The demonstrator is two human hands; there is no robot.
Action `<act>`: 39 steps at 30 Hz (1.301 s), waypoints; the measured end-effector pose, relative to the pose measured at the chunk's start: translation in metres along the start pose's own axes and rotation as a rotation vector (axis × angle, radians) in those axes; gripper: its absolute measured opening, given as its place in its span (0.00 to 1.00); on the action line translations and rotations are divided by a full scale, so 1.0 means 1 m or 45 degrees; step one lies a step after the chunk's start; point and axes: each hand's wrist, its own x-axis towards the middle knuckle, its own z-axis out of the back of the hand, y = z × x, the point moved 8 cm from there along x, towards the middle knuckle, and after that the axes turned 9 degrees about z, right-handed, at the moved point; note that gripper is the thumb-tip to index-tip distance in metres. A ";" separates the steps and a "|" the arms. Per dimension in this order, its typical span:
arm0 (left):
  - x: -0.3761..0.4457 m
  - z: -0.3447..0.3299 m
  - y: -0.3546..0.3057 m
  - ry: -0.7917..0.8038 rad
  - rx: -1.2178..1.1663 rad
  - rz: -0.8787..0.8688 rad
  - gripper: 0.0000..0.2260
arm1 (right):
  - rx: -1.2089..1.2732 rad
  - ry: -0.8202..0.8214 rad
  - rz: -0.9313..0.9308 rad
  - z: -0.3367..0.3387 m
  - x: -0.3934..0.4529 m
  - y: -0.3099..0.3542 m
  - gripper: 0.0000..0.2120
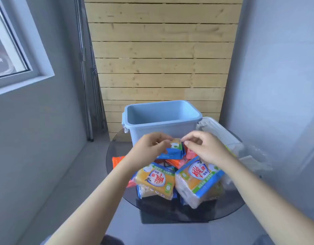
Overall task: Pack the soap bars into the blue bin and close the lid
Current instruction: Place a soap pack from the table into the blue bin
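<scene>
An open blue bin point(163, 128) stands at the back of a round glass table point(117, 149), and I see nothing inside it. In front of it lies a heap of wrapped soap packs, two large yellow ones point(155, 181) point(198, 177) nearest me and orange ones point(117, 160) behind. My left hand point(151, 147) and my right hand point(204, 147) both pinch one blue-wrapped soap pack point(175, 151), held just above the heap and in front of the bin's near wall. The clear lid point(220, 131) lies to the right of the bin.
Crumpled clear plastic wrap point(253, 154) lies on the table's right side. A wooden slat panel point(161, 55) stands behind the bin, with grey walls on both sides and a window point(9, 50) at the left. A dark base point(175, 211) shows under the glass.
</scene>
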 end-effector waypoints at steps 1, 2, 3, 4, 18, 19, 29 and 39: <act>-0.002 -0.009 0.004 0.049 0.007 0.015 0.09 | -0.053 0.047 -0.004 -0.001 -0.005 -0.002 0.06; -0.003 -0.017 0.005 0.094 0.023 0.022 0.09 | -0.100 0.099 -0.018 -0.002 -0.008 -0.004 0.05; -0.003 -0.028 0.010 0.148 0.023 0.023 0.09 | -0.116 0.148 -0.010 -0.003 -0.012 -0.011 0.05; -0.004 -0.038 0.014 0.202 0.010 0.034 0.09 | -0.109 0.207 -0.009 -0.004 -0.016 -0.015 0.05; 0.009 -0.063 0.043 -0.017 0.222 0.245 0.12 | -0.273 0.235 0.015 -0.003 -0.012 -0.049 0.04; 0.009 -0.064 0.041 -0.044 0.232 0.225 0.12 | -0.246 0.214 0.003 -0.003 -0.012 -0.050 0.03; -0.001 -0.041 0.004 -0.221 0.179 -0.002 0.14 | 0.103 -0.016 0.046 0.018 -0.014 -0.025 0.12; 0.030 0.027 -0.033 -0.305 0.051 -0.016 0.12 | 0.533 -0.194 -0.092 0.040 0.027 -0.006 0.05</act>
